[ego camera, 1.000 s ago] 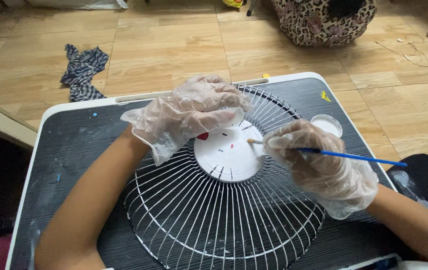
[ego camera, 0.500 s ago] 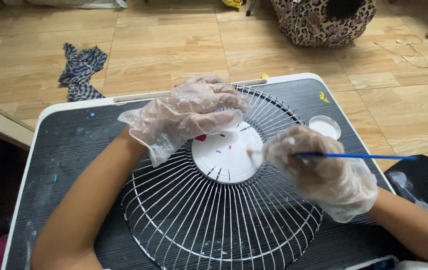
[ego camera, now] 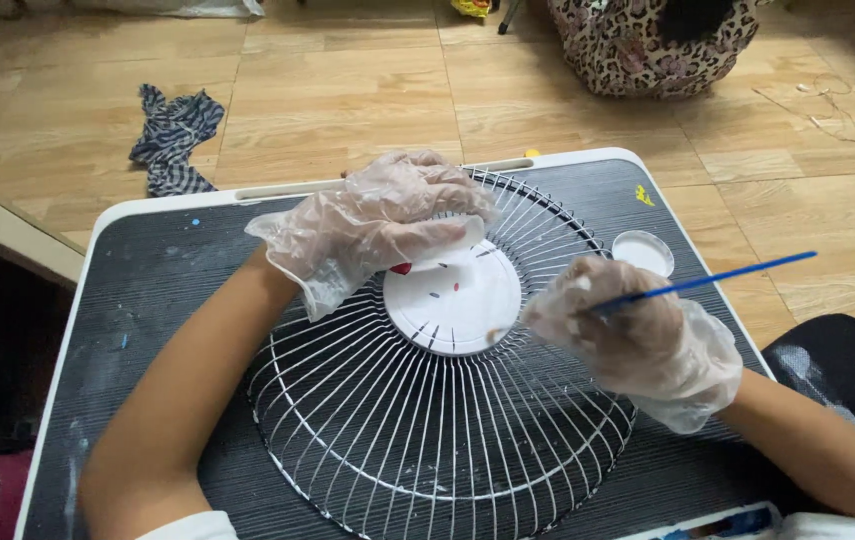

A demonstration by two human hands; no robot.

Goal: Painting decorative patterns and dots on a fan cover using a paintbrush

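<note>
Brush tip [ego camera: 496, 335] slid lower on the disc [ego camera: 453, 300]; white-filled cap [ego camera: 643, 252] beside.

So there's a white wire fan guard [ego camera: 438, 420] lying flat on a dark table [ego camera: 148, 300] with a white rim, and both hands are in thin clear plastic gloves. The left hand [ego camera: 378, 225] rests on the top edge of the guard's round white centre disc [ego camera: 458, 300], while the right hand [ego camera: 638, 335] pinches a thin blue paintbrush [ego camera: 708, 282] with its tip right at the disc's edge. A small round white lid [ego camera: 643, 250] sits just beside the guard, and a striped cloth [ego camera: 176, 135] lies on the wooden floor [ego camera: 348, 90] beyond the table.
</note>
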